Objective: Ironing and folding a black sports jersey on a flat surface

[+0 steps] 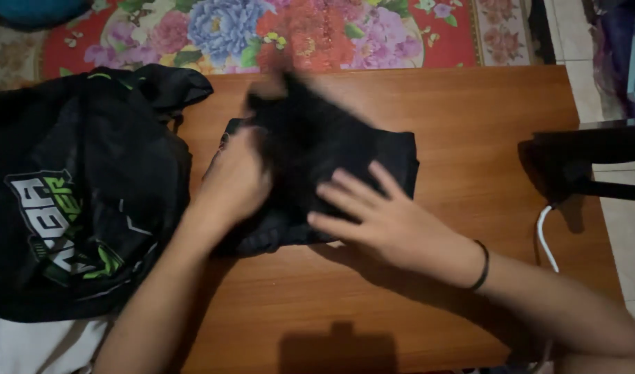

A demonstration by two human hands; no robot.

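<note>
The folded black garment (345,163) lies in the middle of the frame on the wooden table (484,118), long axis left to right, the right hand (380,215) pressing flat and open on its lower edge, the left hand (238,180) closed on its left part.

Black garment (345,156) top edge motion-blurred; left fingers buried in fabric

Folded garment (373,156): middle of table (484,118), under both hands. Backpack (75,201): left edge, overhanging. Cable (547,239): right edge. Rug (317,31): beyond far edge.
</note>
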